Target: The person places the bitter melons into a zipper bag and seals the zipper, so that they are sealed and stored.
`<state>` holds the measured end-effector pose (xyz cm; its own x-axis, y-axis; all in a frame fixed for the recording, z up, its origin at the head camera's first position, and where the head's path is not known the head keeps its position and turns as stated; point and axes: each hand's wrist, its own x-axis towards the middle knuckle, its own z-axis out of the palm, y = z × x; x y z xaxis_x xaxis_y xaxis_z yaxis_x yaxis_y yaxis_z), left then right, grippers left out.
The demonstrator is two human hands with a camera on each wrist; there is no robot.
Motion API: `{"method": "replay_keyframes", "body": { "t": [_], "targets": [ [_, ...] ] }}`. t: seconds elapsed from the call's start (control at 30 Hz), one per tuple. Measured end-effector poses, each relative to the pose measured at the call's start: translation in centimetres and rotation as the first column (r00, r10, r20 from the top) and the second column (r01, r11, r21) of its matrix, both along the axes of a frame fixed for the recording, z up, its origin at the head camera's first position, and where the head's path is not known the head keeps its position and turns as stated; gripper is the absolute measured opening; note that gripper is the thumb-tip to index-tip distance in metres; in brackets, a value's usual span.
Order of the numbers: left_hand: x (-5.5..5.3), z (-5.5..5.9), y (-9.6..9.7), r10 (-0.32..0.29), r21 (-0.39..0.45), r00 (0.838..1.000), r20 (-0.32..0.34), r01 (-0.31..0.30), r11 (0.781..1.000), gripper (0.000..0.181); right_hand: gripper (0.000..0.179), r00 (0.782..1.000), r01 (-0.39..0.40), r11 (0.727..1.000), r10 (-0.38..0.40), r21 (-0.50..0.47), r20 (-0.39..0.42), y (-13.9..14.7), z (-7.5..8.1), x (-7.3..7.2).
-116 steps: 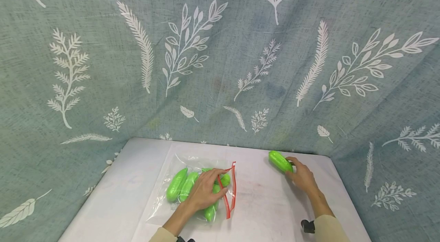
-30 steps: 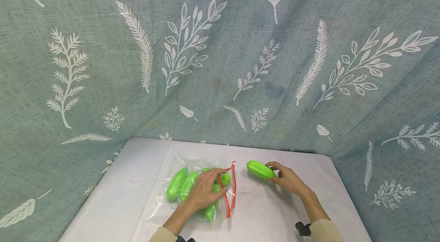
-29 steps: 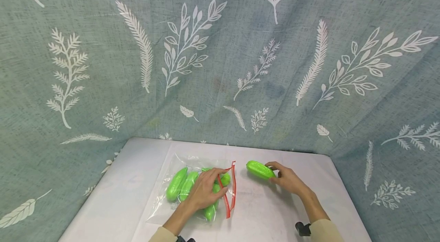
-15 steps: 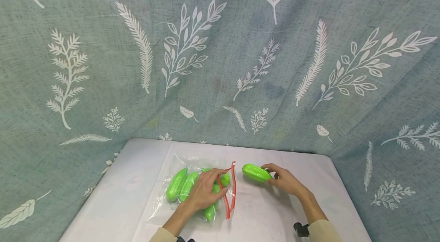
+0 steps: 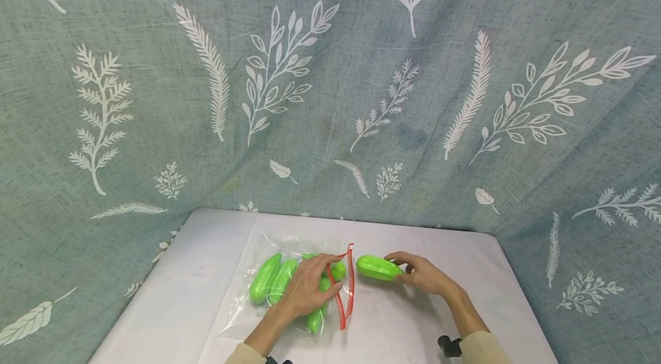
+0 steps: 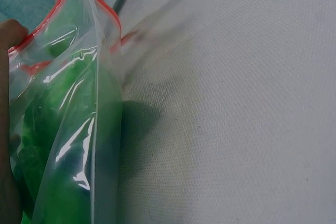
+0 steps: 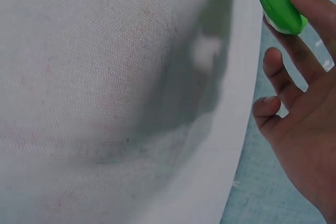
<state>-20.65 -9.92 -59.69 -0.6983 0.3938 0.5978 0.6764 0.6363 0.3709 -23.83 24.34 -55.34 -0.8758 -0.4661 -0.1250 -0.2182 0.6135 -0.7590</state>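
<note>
My left hand (image 5: 307,290) lies over a clear zip bag (image 5: 238,309), gripping it at its mouth by the red zip strip (image 5: 352,281). Several green cucumber-like vegetables (image 5: 265,281) are inside, partly covered by that hand. In the left wrist view the bag's red rim (image 6: 113,17) gapes, with a finger (image 6: 11,34) over it. My right hand (image 5: 428,278) pinches one end of a loose green cucumber (image 5: 378,268), its other end close to the bag's mouth. Thumb and index finger hold the cucumber (image 7: 281,1) in the right wrist view; the other fingers are spread.
The bag lies on a white-covered table (image 5: 397,324), left of its middle. A grey-green curtain (image 5: 330,94) with white leaf prints stands behind the table and along both sides. Dark wrist straps (image 5: 449,347) show at the lower edge.
My right hand has brought the cucumber leftward and nearer from the table's far right, up to the bag's mouth. The left hand and the bag have stayed in place.
</note>
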Motion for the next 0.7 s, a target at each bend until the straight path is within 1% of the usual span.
{"method": "replay_keyframes", "body": {
  "t": [0.1,0.23,0.33,0.4,0.5,0.7],
  "targets": [
    [0.02,0.02,0.0,-0.002,0.001,1.0,0.019,0.002,1.0,0.058,0.047,1.0,-0.003,1.0,0.003,0.012,0.003,-0.24,0.02,0.07],
    [0.06,0.11,-0.01,-0.003,-0.002,0.999,0.043,0.003,1.0,0.059,0.047,1.0,-0.025,1.0,0.025,0.01,-0.011,-0.49,0.04,0.17],
    [0.06,0.18,0.01,-0.002,-0.005,0.999,0.034,0.002,1.0,0.059,0.047,0.999,-0.04,0.999,0.04,0.003,-0.013,-0.65,0.11,0.29],
    [0.04,0.15,0.03,-0.001,-0.005,1.0,0.016,0.001,1.0,0.059,0.048,0.999,-0.04,0.999,0.04,0.002,-0.009,-0.74,0.12,0.34],
    [0.04,0.12,0.02,0.003,-0.007,1.0,0.008,-0.003,1.0,0.059,0.048,0.999,-0.039,0.999,0.039,0.011,-0.001,-0.82,0.15,0.39],
    [0.06,0.08,-0.01,0.006,-0.014,1.0,0.023,-0.006,1.0,0.059,0.048,0.999,-0.034,0.999,0.034,0.006,0.006,-0.66,0.21,0.27]
  ]
}}
